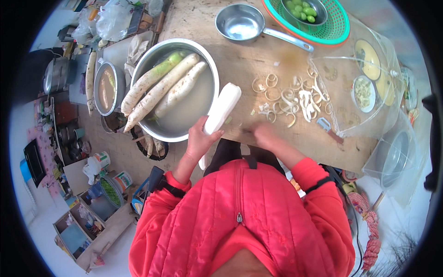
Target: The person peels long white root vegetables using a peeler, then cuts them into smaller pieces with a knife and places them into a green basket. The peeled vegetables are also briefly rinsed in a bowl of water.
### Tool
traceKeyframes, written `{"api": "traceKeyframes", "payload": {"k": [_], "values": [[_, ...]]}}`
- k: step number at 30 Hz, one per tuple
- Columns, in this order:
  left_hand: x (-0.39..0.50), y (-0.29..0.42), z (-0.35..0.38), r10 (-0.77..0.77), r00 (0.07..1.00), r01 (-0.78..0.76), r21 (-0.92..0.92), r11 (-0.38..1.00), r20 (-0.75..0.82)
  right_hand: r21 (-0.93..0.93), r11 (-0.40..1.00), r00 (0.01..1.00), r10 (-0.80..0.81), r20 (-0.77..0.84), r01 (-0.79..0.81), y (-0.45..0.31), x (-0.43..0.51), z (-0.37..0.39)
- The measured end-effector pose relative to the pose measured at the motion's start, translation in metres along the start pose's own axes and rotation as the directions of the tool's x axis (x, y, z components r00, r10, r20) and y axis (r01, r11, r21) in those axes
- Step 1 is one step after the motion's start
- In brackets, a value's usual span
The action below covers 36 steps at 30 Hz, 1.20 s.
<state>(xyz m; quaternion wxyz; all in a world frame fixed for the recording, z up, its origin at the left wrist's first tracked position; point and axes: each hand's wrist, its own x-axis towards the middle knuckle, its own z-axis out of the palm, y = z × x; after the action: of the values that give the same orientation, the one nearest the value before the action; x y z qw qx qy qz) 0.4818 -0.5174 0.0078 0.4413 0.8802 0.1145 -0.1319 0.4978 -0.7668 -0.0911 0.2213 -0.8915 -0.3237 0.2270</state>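
My left hand [202, 138] grips a peeled white daikon radish [223, 107], tilted, just right of a metal basin [215, 69]. Three unpeeled daikon radishes [164, 83], flecked with soil, lean across that basin over cloudy water [193, 107]. At the table's front edge is my right hand [264, 135], blurred; I cannot tell whether anything is in its fingers. Beyond it, curled peelings [290, 100] lie scattered over the wooden table [242, 65]. A peeler [328, 130] with a brown handle rests to the right of them.
At the back sit a metal saucepan [240, 22] and a green colander [341, 29] holding a bowl of green fruit [303, 10]. A mesh food cover [377, 114] stands over dishes on the right. A smaller basin [109, 88] is at the left.
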Motion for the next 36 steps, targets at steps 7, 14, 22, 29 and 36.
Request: {"api": "traceKeyframes", "payload": {"k": [7, 14, 22, 29, 36], "values": [[-0.007, 0.001, -0.002, -0.043, 0.998, 0.045, 0.052, 0.998, -0.044, 0.031, 0.953, 0.921, -0.281, -0.270, 0.300, -0.020, 0.027, -0.015], [-0.010, 0.009, 0.001, 0.045, 0.999, -0.041, 0.102, 0.994, -0.031, -0.049, 0.979, 0.971, -0.190, 0.143, 0.199, -0.027, 0.071, 0.006], [0.018, 0.008, 0.048, 0.052, 0.993, -0.080, 0.279, 0.957, 0.105, 0.765, 0.561, 0.916, 0.390, 0.093, -0.316, 0.041, -0.030, -0.060], [0.059, 0.007, 0.089, -0.040, 0.997, 0.012, 0.380, 0.925, 0.068, 0.965, -0.258, 0.904, 0.400, 0.148, -0.044, 0.035, -0.048, -0.056], [0.053, 0.040, 0.097, 0.565, 0.818, -0.518, 0.292, 0.804, -0.106, 0.948, 0.200, 0.928, 0.331, 0.174, -0.249, 0.030, -0.046, -0.065]]}}
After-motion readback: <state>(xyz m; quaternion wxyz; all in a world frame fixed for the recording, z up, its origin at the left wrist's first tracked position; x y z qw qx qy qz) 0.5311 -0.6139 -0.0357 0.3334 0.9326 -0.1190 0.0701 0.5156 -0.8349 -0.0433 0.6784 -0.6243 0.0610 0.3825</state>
